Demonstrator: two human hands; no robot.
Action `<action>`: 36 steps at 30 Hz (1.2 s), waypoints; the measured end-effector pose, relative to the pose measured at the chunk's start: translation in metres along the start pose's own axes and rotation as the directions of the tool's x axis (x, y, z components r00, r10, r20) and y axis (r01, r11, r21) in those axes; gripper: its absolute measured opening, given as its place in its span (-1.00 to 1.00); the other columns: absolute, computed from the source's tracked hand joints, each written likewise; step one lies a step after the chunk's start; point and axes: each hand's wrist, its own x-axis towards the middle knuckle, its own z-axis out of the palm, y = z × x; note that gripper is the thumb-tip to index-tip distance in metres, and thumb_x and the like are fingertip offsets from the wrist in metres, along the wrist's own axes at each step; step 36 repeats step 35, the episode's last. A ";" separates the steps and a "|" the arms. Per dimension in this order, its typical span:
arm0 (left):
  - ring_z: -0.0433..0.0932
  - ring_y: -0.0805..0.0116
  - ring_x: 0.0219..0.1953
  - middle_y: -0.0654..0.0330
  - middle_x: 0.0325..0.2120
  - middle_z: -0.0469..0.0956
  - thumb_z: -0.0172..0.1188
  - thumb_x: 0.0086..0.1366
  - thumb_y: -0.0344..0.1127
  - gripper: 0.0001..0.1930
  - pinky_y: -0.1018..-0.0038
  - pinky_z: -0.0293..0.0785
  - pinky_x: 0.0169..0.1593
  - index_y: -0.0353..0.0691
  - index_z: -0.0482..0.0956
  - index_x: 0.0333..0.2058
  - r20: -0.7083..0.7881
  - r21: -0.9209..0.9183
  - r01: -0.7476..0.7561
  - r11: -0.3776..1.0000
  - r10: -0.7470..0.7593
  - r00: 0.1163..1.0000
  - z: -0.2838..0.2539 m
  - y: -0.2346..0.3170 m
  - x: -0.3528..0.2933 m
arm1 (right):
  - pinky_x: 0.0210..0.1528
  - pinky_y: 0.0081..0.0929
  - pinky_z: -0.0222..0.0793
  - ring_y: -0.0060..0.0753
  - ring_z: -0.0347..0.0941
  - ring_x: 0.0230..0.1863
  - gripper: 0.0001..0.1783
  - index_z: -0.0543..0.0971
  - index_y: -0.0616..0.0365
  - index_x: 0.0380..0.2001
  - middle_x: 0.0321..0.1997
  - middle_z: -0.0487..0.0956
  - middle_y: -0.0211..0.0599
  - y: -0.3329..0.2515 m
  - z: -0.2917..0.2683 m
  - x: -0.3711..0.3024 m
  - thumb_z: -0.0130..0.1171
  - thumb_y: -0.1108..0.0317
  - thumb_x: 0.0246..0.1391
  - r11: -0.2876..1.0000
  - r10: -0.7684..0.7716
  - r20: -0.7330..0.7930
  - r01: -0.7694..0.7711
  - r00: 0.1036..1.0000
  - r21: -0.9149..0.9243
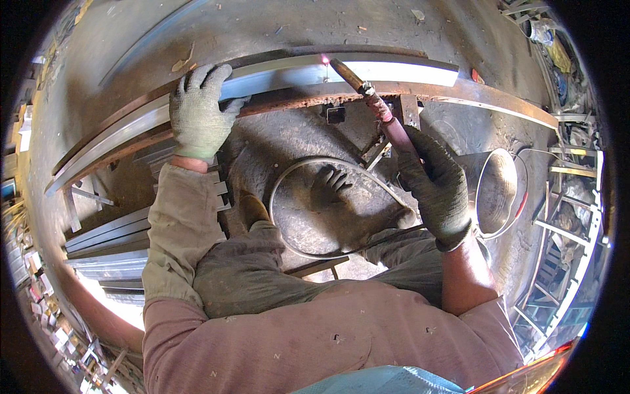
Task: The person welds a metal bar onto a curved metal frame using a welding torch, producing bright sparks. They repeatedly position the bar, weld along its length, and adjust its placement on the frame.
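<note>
My right hand, in a grey-green knit glove, is closed round the pinkish handle of a welding torch. The torch slants up and left, its brownish nozzle close to a small pink glow on a long silvery metal bar. That bar lies along a rusty brown steel beam that crosses in front of me. Gloved alike, my left hand grips the bar left of the glow, fingers over its far side and thumb pointing right. The undersides of its fingers are hidden.
Below the beam a hose or cable loop lies on the floor before my legs. A pale bucket stands at the right, near a white metal frame. Grey metal bars are stacked at the left. A loose glove lies inside the loop.
</note>
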 end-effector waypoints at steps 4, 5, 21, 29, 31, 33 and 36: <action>0.60 -0.05 0.33 0.22 0.30 0.66 0.67 0.25 -0.07 -0.32 -0.04 0.56 0.34 0.04 0.69 0.34 0.015 0.003 -0.063 0.998 0.063 0.998 0.005 -0.009 -0.003 | 0.18 -0.46 0.67 -0.59 0.69 0.11 -0.50 0.64 0.22 0.49 0.16 0.83 -0.28 -0.003 -0.002 -0.002 0.37 0.31 0.62 0.998 0.016 0.004 -0.016 1.000 -0.068; 0.61 -0.06 0.32 0.22 0.31 0.65 0.66 0.27 -0.05 -0.32 -0.03 0.57 0.34 0.04 0.69 0.35 0.012 0.012 -0.068 0.998 0.068 0.998 0.005 -0.009 -0.003 | 0.18 -0.46 0.68 -0.59 0.69 0.11 -0.50 0.64 0.22 0.49 0.16 0.83 -0.28 -0.004 -0.002 -0.002 0.37 0.31 0.62 0.998 0.016 0.008 -0.015 1.000 -0.067; 0.56 -0.12 0.40 0.13 0.38 0.63 0.65 0.31 0.01 -0.22 -0.03 0.52 0.43 -0.03 0.62 0.46 0.060 0.106 -0.031 0.994 0.025 0.998 0.000 -0.001 -0.002 | 0.02 -0.51 0.67 -0.63 0.70 -0.02 -0.51 0.66 0.17 0.48 0.02 0.83 -0.33 0.000 0.001 -0.006 0.37 0.28 0.63 1.000 -0.010 0.015 0.010 1.000 0.012; 0.64 -0.26 0.40 -0.21 0.40 0.63 0.72 0.24 0.12 0.01 -0.10 0.59 0.41 -0.21 0.51 0.55 0.127 -0.691 -0.207 0.693 0.398 0.908 -0.042 0.112 -0.018 | -0.01 -0.49 0.67 -0.64 0.70 -0.04 -0.50 0.67 0.19 0.47 -0.02 0.85 -0.30 0.005 0.005 -0.003 0.39 0.26 0.61 0.998 -0.027 0.006 0.028 1.000 -0.052; 0.65 -0.34 0.37 -0.29 0.41 0.59 0.72 0.25 0.08 0.08 -0.06 0.59 0.42 -0.34 0.42 0.59 0.119 -0.749 -0.233 0.620 0.472 0.873 -0.036 0.136 -0.021 | -0.01 -0.49 0.67 -0.65 0.70 -0.05 -0.49 0.67 0.19 0.47 -0.01 0.85 -0.30 0.002 0.008 -0.001 0.40 0.26 0.60 0.999 -0.022 0.012 0.022 1.000 -0.044; 0.63 -0.39 0.36 -0.35 0.43 0.54 0.72 0.25 0.08 0.15 -0.07 0.57 0.43 -0.42 0.33 0.61 0.093 -0.791 -0.233 0.566 0.488 0.868 -0.036 0.150 -0.018 | -0.01 -0.49 0.67 -0.63 0.71 -0.03 -0.49 0.66 0.18 0.48 0.00 0.85 -0.29 0.003 0.008 0.000 0.41 0.25 0.60 0.999 -0.011 0.016 0.011 1.000 -0.044; 0.62 -0.40 0.36 -0.36 0.45 0.51 0.72 0.24 0.09 0.17 -0.07 0.56 0.44 -0.42 0.30 0.62 0.053 -0.799 -0.257 0.544 0.489 0.871 -0.032 0.155 -0.022 | 0.00 -0.50 0.67 -0.63 0.71 -0.03 -0.48 0.66 0.18 0.48 0.01 0.85 -0.28 0.005 0.007 0.000 0.41 0.25 0.60 0.999 -0.002 0.013 0.002 1.000 -0.045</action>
